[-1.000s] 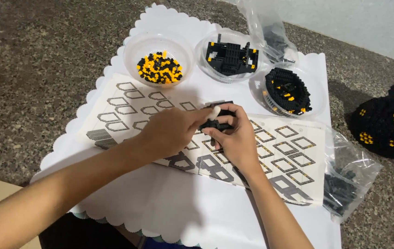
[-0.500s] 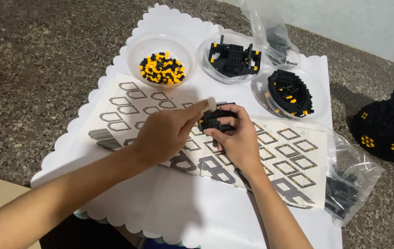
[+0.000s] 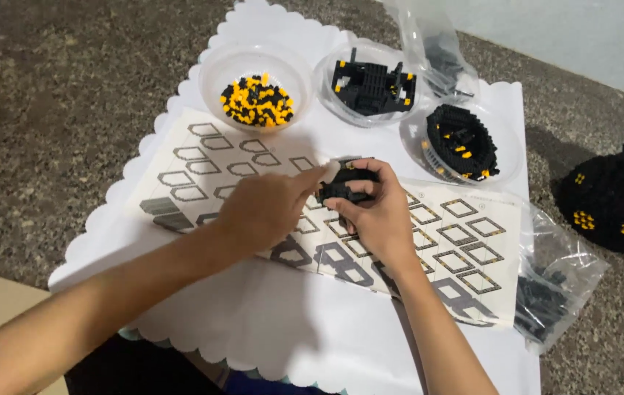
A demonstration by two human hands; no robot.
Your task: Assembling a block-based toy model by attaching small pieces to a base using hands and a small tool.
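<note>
While my right hand point(image 3: 374, 219) cups the small black brick assembly point(image 3: 347, 185) above the instruction sheet point(image 3: 465, 249), fingers wrapped round its underside and closed firmly on it, my left hand point(image 3: 264, 212) comes in from the side with thumb and forefinger pinched narrow against the assembly's near edge. Whether a loose brick sits in that pinch I cannot tell; the fingertips cover the spot. I judge this the seating step: a piece being pressed onto the build, held over the middle of the sheet. Supply close by: a clear bowl of orange and black bricks point(image 3: 257, 101) at the sheet's far left corner, a second bowl with a black partial build point(image 3: 370, 86), a third with a rounded black section point(image 3: 462, 143). A clear bag of dark pieces point(image 3: 546, 296) lies at the right edge. The next move calls for steady counter-pressure from the right hand and a straight push, studs aligned.
</note>
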